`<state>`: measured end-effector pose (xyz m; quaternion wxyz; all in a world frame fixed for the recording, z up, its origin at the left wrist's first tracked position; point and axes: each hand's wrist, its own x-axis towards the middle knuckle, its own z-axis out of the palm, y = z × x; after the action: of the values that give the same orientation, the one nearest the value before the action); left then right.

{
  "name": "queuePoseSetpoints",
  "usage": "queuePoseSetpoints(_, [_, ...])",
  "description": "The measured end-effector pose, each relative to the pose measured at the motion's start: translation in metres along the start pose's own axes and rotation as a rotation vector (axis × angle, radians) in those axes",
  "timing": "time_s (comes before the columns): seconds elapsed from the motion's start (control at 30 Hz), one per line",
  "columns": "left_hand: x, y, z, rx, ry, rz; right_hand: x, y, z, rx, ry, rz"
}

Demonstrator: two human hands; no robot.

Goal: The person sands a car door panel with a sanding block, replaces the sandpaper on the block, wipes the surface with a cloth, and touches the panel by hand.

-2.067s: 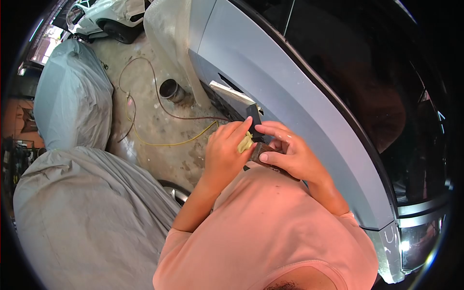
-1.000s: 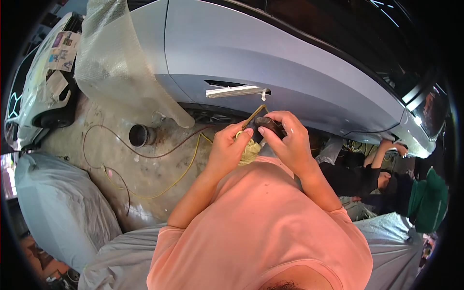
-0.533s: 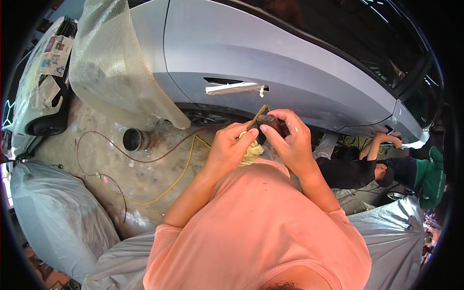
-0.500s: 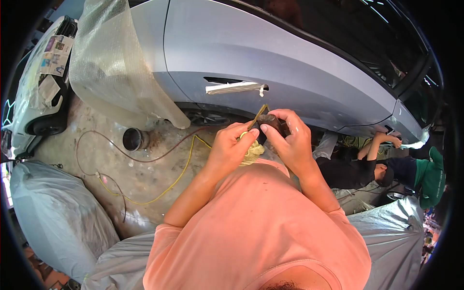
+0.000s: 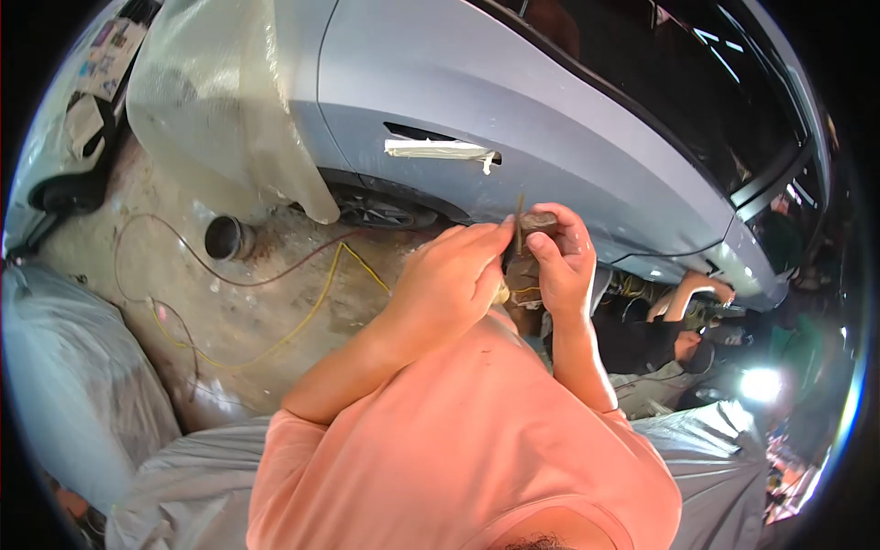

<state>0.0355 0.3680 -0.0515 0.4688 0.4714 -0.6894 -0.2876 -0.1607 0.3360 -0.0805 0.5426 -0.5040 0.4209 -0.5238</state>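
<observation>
In my right hand (image 5: pixel 566 261) is a small dark brown block (image 5: pixel 539 222), held between thumb and fingers. A thin brown sheet (image 5: pixel 521 225), seen edge-on, stands against the block's left side. My left hand (image 5: pixel 454 275) is closed, with its fingertips at this sheet; its palm is hidden. Some pale yellow cloth (image 5: pixel 501 292) peeks out below the left fingers. Both hands are in front of my chest, apart from the grey-blue car door (image 5: pixel 568 156). White masking tape (image 5: pixel 438 149) runs below the dark handle slot (image 5: pixel 417 133).
Translucent plastic sheeting (image 5: pixel 206 110) covers the car's left part. A black bucket (image 5: pixel 229 238), a red hose (image 5: pixel 188 247) and a yellow hose (image 5: pixel 307 321) are on the floor. Another person (image 5: pixel 632 341) is low at the car's right end. Grey covers (image 5: pixel 82 348) lie behind and left.
My left hand has turned, its back now covering most of the yellow cloth. The brown sheet has swung from slanted to upright beside the block. The view has shifted slightly.
</observation>
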Motion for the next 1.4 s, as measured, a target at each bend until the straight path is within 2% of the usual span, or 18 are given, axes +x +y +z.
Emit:
queuePoseSetpoints(0.07, [0.006, 0.004, 0.001, 0.068, -0.021, -0.005, -0.001, 0.017, -0.008, 0.106, -0.002, -0.083])
queuePoseSetpoints(0.2, [0.007, 0.0, 0.017, 0.121, 0.13, 0.022, -0.001, 0.037, -0.008, 0.168, 0.001, -0.199])
queuePoseSetpoints(0.27, [0.008, -0.002, 0.022, 0.09, 0.178, -0.004, -0.001, 0.041, -0.005, 0.202, -0.026, -0.176])
queuePoseSetpoints(0.43, [0.011, -0.003, 0.021, 0.068, 0.117, -0.116, -0.003, 0.03, -0.001, 0.213, -0.069, -0.081])
queuePoseSetpoints(0.53, [0.014, -0.008, 0.021, 0.006, 0.068, -0.2, -0.004, 0.032, -0.008, 0.223, -0.197, -0.154])
queuePoseSetpoints(0.57, [0.014, -0.011, 0.021, -0.02, 0.044, -0.237, -0.008, 0.038, -0.022, -0.051, -0.162, -0.129])
queuePoseSetpoints(0.67, [0.009, -0.024, 0.023, -0.147, 0.034, -0.247, -0.007, 0.012, -0.016, -0.21, -0.184, -0.068])
queuePoseSetpoints(0.8, [0.009, -0.023, 0.027, -0.185, 0.013, -0.288, -0.01, -0.002, -0.015, -0.173, -0.212, -0.066])
queuePoseSetpoints(0.93, [0.01, -0.028, 0.035, -0.234, -0.046, -0.311, -0.015, 0.006, -0.023, -0.203, -0.064, 0.031])
queuePoseSetpoints(1.03, [0.01, -0.025, 0.045, -0.228, -0.056, -0.281, -0.019, 0.001, -0.028, -0.071, -0.006, 0.149])
queuePoseSetpoints(1.17, [0.014, -0.025, 0.055, -0.253, -0.134, -0.234, -0.02, 0.011, -0.054, -0.152, -0.078, 0.074])
queuePoseSetpoints(1.27, [0.03, -0.033, 0.073, -0.468, -0.237, -0.365, -0.013, 0.0, -0.071, -0.118, -0.045, 0.015])
queuePoseSetpoints(1.37, [0.062, -0.053, 0.123, -0.726, -0.048, -0.387, -0.005, 0.006, -0.119, -0.31, 0.05, -0.039])
queuePoseSetpoints(1.4, [0.075, -0.062, 0.141, -0.62, -0.01, -0.392, -0.001, 0.009, -0.138, -0.394, 0.062, -0.077])
